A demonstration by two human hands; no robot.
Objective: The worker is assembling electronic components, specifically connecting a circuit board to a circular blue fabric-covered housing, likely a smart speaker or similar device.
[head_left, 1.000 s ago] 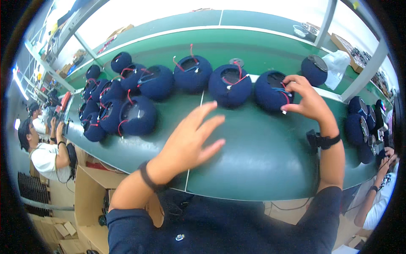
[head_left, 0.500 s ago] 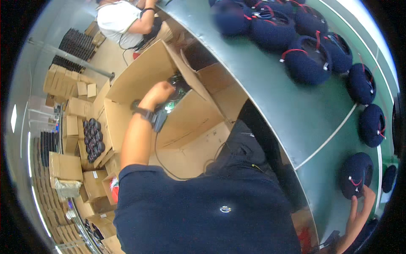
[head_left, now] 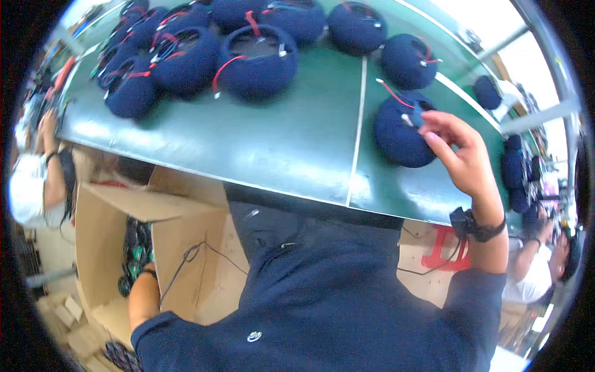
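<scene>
On the green tabletop, a navy round fabric-covered piece point(head_left: 396, 137) lies with a red wire and white connector sticking up from its hollow. My right hand point(head_left: 455, 146) reaches over its right side, thumb and fingers drawn together at the rim of the hollow. A small blue bit shows at the fingertips. My left hand point(head_left: 149, 268) is down in a tall cardboard box point(head_left: 186, 260) at the lower left, beside several dark items with green parts point(head_left: 137, 247). The box wall hides most of that hand's fingers.
Several more navy round pieces point(head_left: 259, 68) with red wires cover the far left and middle of the table point(head_left: 297, 136). A pale line point(head_left: 358, 130) crosses it. Co-workers sit at far left point(head_left: 37, 186) and right point(head_left: 527, 273). Cables trail from both my wrists.
My view has swung toward the table. My right hand has shifted from the near edge of the navy piece to its hollow. My left hand remains inside the box, now mostly hidden.
</scene>
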